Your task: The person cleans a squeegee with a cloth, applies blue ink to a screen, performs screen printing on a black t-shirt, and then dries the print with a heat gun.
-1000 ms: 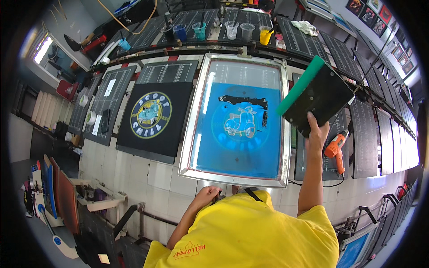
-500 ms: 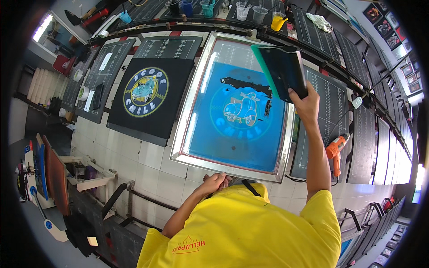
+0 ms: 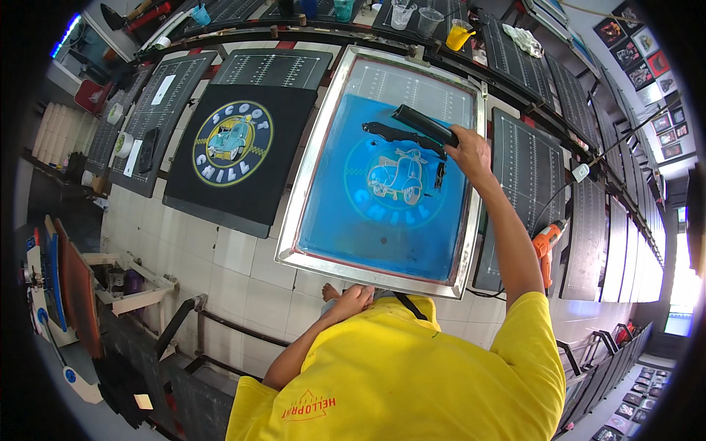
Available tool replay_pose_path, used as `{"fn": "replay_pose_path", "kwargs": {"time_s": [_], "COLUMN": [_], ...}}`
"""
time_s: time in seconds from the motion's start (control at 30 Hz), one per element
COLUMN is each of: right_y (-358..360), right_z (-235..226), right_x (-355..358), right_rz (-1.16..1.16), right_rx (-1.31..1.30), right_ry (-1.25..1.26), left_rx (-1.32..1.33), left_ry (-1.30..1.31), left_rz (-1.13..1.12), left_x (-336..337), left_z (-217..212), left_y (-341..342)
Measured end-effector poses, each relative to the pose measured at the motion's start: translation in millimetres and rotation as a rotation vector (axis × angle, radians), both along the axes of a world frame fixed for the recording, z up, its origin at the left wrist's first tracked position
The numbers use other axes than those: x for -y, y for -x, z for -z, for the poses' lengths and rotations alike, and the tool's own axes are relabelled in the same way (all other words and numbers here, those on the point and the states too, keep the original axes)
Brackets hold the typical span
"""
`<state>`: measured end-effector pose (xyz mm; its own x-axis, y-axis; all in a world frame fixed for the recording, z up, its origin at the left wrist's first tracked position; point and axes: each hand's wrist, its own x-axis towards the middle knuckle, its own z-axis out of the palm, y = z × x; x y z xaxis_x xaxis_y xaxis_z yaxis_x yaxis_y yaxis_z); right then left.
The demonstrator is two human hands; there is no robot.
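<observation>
An aluminium-framed printing screen (image 3: 305, 184) with a blue mesh and a scooter design lies in front of me. My right hand (image 3: 468, 153) grips a black squeegee (image 3: 425, 125), its blade set down on the mesh at the far end, just behind a streak of black ink (image 3: 401, 135). My left hand (image 3: 354, 300) rests on the near edge of the frame. To the left, a black shirt (image 3: 235, 158) with a round scooter print lies on a platen.
Long rows of black platens (image 3: 529, 176) run left and right. Cups and a yellow container (image 3: 457, 35) stand at the back. An orange heat gun (image 3: 546, 242) hangs at the right. White tiled floor (image 3: 220, 257) shows below, and stacked screens (image 3: 70, 294) stand at the left.
My right hand has brought the squeegee down from above the right frame edge onto the mesh behind the ink. My left hand has stayed at the near frame edge.
</observation>
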<state>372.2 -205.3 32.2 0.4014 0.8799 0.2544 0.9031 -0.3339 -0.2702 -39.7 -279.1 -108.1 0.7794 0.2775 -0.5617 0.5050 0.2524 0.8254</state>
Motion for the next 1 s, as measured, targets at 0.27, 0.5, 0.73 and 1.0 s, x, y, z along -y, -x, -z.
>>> {"fn": "replay_pose_path", "kwargs": {"time_s": [0.27, 0.5, 0.73, 1.0], "right_y": [-3.6, 21.4, 20.9, 18.3], "right_z": [6.2, 5.9, -0.3, 2.6], "right_x": [-18.7, -28.6, -42.8, -56.0], "right_rz": [-0.048, -0.035, -0.096, -0.137], "right_rx": [0.12, 0.069, 0.072, 0.092], "right_ry": [0.09, 0.186, 0.153, 0.154], "left_rx": [0.022, 0.025, -0.048, -0.049], "left_ry": [-0.006, -0.031, 0.009, -0.066], "left_rz": [0.021, 0.016, 0.078, 0.138], "left_x": [2.0, -3.3, -7.9, -12.6], "left_z": [11.0, -4.6, -7.6, -9.0], "left_y": [6.7, 2.9, 3.2, 3.4]}}
